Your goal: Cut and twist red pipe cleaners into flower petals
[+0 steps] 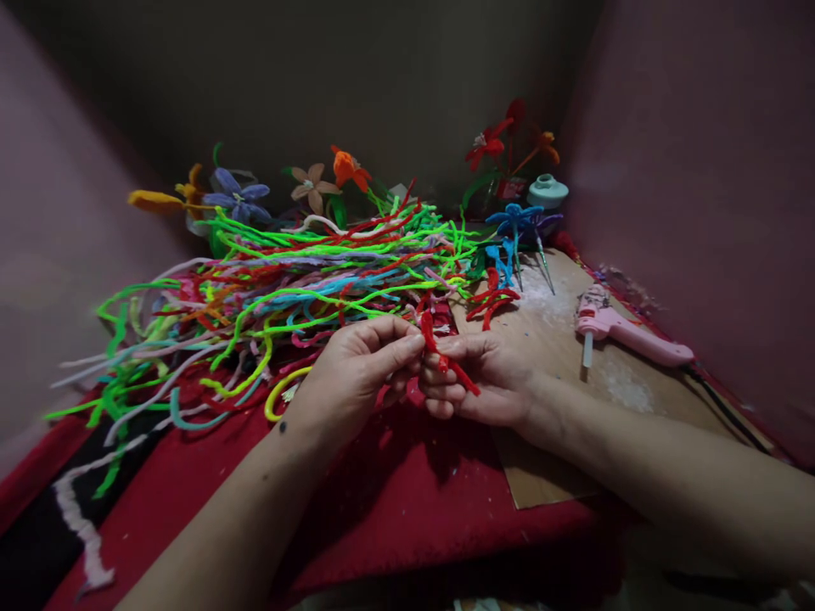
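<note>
Pinched between both hands is a red pipe cleaner (463, 378), bent into a short shape with a tail pointing down to the right. My left hand (373, 361) closes thumb and fingertips on its left side. My right hand (480, 378) grips it from the other side, with the fingers curled under. Just beyond the hands lie several red pipe-cleaner pieces (493, 299) on the cardboard. A big heap of coloured pipe cleaners (331, 271) spreads behind and left of my left hand.
A pink glue gun (630, 333) rests on a cardboard sheet (548, 475) at the right, its cord trailing along the edge. Blue pipe-cleaner flowers (517, 219) stand near a pale blue bottle (548, 192). More finished flowers (238, 195) line the back. A red cloth (395, 509) covers the table.
</note>
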{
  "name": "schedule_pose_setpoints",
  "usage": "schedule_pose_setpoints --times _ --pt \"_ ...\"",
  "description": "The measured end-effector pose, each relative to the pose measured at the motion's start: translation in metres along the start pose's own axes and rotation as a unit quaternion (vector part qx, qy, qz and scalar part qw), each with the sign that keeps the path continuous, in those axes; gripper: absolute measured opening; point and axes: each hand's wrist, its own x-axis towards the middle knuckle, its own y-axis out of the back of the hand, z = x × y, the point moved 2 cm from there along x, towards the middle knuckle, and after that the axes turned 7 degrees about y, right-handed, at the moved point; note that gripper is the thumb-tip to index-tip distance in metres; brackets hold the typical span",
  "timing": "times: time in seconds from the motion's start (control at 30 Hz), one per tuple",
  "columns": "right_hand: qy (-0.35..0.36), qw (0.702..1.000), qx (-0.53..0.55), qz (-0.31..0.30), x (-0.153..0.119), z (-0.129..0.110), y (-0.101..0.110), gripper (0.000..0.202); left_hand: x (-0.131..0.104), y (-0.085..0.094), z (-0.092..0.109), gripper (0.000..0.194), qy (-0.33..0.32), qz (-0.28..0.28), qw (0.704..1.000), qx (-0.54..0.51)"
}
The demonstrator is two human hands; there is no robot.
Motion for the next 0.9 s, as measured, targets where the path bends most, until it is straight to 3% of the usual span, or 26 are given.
schedule_pose_setpoints --times 0.43,0.57,0.67,0.73,0.83,0.9 --pt "-0.017 0.999 0.036 -0.028 -0.001 0.002 -0.003 0.016 -0.003 -0.010 0.005 0.015 -0.027 0.016 0.998 0.056" --pt "-0.009 0.999 0.039 -0.036 -0.003 0.001 -0.007 0.017 -0.006 -0.002 0.013 0.018 -0.050 0.055 0.984 0.163" --pt "-0.006 0.997 0.057 -0.041 -0.005 0.000 -0.010 0.013 -0.015 0.017 0.021 0.021 -0.082 0.089 0.921 0.369" --pt "-0.002 0.996 0.071 -0.046 -0.005 0.000 -0.011 0.011 -0.024 0.034 0.022 0.024 -0.079 0.107 0.839 0.528" --pt "-0.003 0.996 0.077 -0.049 -0.004 0.000 -0.011 0.011 -0.036 0.063 0.009 0.022 0.013 0.159 0.695 0.702" --pt "-0.006 0.996 0.072 -0.045 -0.003 0.000 -0.010 0.011 -0.039 0.076 -0.005 0.018 0.038 0.142 0.668 0.729"
